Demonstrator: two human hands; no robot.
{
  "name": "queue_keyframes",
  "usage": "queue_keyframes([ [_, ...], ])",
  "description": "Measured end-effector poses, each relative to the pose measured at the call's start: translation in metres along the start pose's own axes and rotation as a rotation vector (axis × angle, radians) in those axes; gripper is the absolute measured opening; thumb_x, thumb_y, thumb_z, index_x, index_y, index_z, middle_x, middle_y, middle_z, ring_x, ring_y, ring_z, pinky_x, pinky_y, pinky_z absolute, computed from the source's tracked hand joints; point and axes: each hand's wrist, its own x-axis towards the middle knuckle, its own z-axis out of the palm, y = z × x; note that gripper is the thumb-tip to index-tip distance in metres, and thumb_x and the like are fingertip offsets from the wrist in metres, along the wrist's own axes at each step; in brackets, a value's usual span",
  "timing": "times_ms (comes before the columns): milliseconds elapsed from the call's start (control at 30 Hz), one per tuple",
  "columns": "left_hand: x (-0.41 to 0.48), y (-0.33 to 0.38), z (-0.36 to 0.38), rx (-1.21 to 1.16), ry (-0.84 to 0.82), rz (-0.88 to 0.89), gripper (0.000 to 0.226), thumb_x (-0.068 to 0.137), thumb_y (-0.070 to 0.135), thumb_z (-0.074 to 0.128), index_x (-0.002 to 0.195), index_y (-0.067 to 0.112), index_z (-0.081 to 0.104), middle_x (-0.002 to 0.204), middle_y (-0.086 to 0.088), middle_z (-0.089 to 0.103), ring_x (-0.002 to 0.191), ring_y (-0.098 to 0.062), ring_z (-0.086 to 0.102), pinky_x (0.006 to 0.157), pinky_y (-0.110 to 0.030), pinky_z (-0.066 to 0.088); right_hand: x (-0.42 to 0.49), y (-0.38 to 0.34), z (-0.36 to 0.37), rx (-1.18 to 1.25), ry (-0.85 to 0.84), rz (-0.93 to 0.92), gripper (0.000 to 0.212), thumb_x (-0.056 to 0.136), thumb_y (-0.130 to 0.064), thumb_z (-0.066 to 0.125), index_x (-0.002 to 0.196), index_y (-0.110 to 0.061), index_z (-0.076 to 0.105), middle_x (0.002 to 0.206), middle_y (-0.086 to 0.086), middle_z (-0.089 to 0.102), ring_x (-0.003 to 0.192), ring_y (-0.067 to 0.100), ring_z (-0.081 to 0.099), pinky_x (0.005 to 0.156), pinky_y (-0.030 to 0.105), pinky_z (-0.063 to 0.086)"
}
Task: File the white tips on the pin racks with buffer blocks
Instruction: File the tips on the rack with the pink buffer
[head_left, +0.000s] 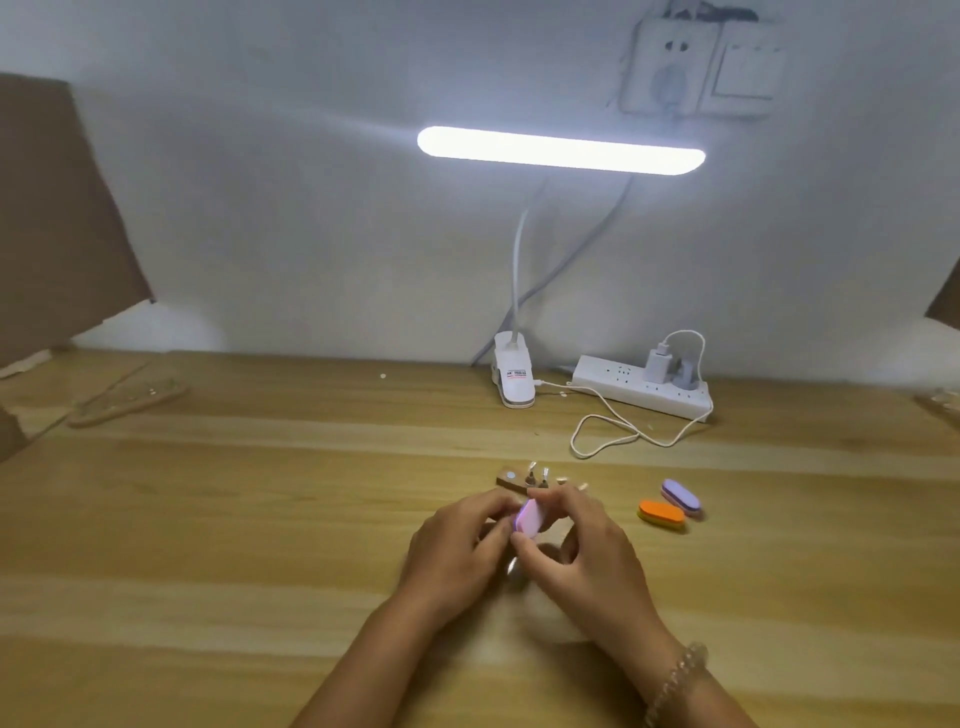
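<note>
A small wooden pin rack (511, 479) with a few upright pins and pale tips lies on the desk just beyond my hands. My right hand (582, 551) pinches a pink buffer block (530, 517) between thumb and fingers, held on edge. My left hand (457, 545) has its fingers curled against the block's left side; whether it holds a tip there is hidden. An orange buffer block (661, 514) and a purple one (681, 498) lie to the right of my hands.
A clip lamp base (514, 379) and a white power strip (641, 387) with a looping cable (605, 436) sit at the back of the wooden desk (260, 519). Another wooden pin rack (127, 397) lies far left. Cardboard (57, 208) leans at the left wall.
</note>
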Motion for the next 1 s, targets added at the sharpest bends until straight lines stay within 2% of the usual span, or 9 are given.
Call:
queue_keyframes([
  [167, 0.0, 0.0, -0.001, 0.028, 0.005, 0.025, 0.014, 0.095, 0.029, 0.055, 0.102, 0.037, 0.065, 0.099, 0.023, 0.067, 0.09, 0.001, 0.062, 0.079, -0.031, 0.051, 0.003, 0.0, 0.0, 0.048, 0.018, 0.046, 0.025, 0.075, -0.04, 0.075, 0.094, -0.037, 0.059, 0.089, -0.019, 0.065, 0.064, 0.0, 0.051, 0.062, 0.022, 0.04],
  [300, 0.001, -0.003, -0.002, -0.022, -0.013, 0.045, 0.015, 0.094, 0.024, 0.056, 0.101, 0.031, 0.066, 0.099, 0.018, 0.068, 0.094, -0.004, 0.062, 0.081, -0.036, 0.051, 0.001, -0.002, 0.0, 0.011, -0.021, 0.023, 0.027, 0.074, -0.041, 0.074, 0.096, -0.039, 0.059, 0.098, -0.026, 0.061, 0.064, 0.001, 0.054, 0.06, 0.019, 0.043],
  [400, 0.001, -0.002, -0.004, -0.032, -0.023, 0.052, 0.012, 0.092, 0.032, 0.055, 0.1, 0.033, 0.063, 0.098, 0.018, 0.068, 0.092, -0.004, 0.062, 0.082, -0.035, 0.051, 0.004, -0.002, -0.003, 0.075, 0.008, 0.071, 0.025, 0.074, -0.03, 0.08, 0.089, -0.033, 0.06, 0.086, -0.015, 0.066, 0.061, 0.001, 0.054, 0.059, 0.015, 0.039],
  [500, 0.001, -0.003, -0.006, -0.023, -0.032, 0.059, 0.022, 0.086, 0.034, 0.05, 0.1, 0.028, 0.067, 0.1, 0.015, 0.069, 0.094, -0.006, 0.062, 0.085, -0.036, 0.049, -0.001, -0.005, -0.002, 0.013, -0.051, 0.08, 0.027, 0.068, -0.045, 0.073, 0.088, -0.036, 0.057, 0.092, -0.021, 0.062, 0.069, 0.001, 0.056, 0.06, 0.017, 0.039],
  [567, 0.001, -0.003, -0.006, -0.007, -0.037, 0.067, 0.023, 0.087, 0.034, 0.051, 0.101, 0.028, 0.068, 0.103, 0.015, 0.069, 0.096, -0.006, 0.062, 0.086, -0.036, 0.049, -0.003, -0.006, -0.002, 0.012, -0.066, 0.082, 0.028, 0.066, -0.046, 0.071, 0.087, -0.035, 0.057, 0.093, -0.022, 0.063, 0.068, 0.003, 0.057, 0.06, 0.02, 0.04],
  [667, 0.001, -0.003, -0.004, 0.031, -0.042, 0.076, 0.014, 0.093, 0.032, 0.055, 0.101, 0.03, 0.066, 0.102, 0.016, 0.068, 0.095, -0.005, 0.061, 0.084, -0.036, 0.049, -0.003, -0.008, -0.004, 0.03, 0.007, 0.087, 0.024, 0.071, -0.028, 0.077, 0.084, -0.032, 0.057, 0.089, -0.015, 0.063, 0.062, 0.003, 0.054, 0.06, 0.023, 0.038],
  [800, 0.004, -0.003, -0.005, 0.029, -0.058, 0.063, 0.019, 0.09, 0.035, 0.052, 0.104, 0.032, 0.065, 0.104, 0.017, 0.068, 0.095, -0.004, 0.061, 0.083, -0.034, 0.05, -0.007, -0.011, -0.004, -0.055, -0.062, 0.017, 0.025, 0.072, -0.032, 0.075, 0.087, -0.036, 0.056, 0.095, -0.021, 0.061, 0.067, -0.001, 0.058, 0.058, 0.02, 0.037],
  [900, 0.007, -0.002, -0.008, 0.094, -0.072, 0.077, 0.02, 0.089, 0.044, 0.05, 0.108, 0.04, 0.057, 0.106, 0.023, 0.065, 0.092, 0.001, 0.058, 0.077, -0.027, 0.048, -0.005, -0.009, -0.006, 0.0, 0.008, 0.058, 0.027, 0.076, -0.024, 0.078, 0.092, -0.034, 0.059, 0.091, -0.017, 0.063, 0.066, 0.0, 0.055, 0.061, 0.02, 0.038],
  [1000, 0.011, -0.008, -0.007, 0.113, -0.065, 0.091, 0.018, 0.091, 0.039, 0.052, 0.108, 0.038, 0.059, 0.106, 0.021, 0.065, 0.093, 0.0, 0.056, 0.075, -0.026, 0.045, -0.006, -0.01, -0.003, -0.084, -0.046, 0.001, 0.025, 0.075, -0.035, 0.074, 0.092, -0.036, 0.056, 0.094, -0.019, 0.061, 0.069, -0.004, 0.056, 0.058, 0.02, 0.039],
])
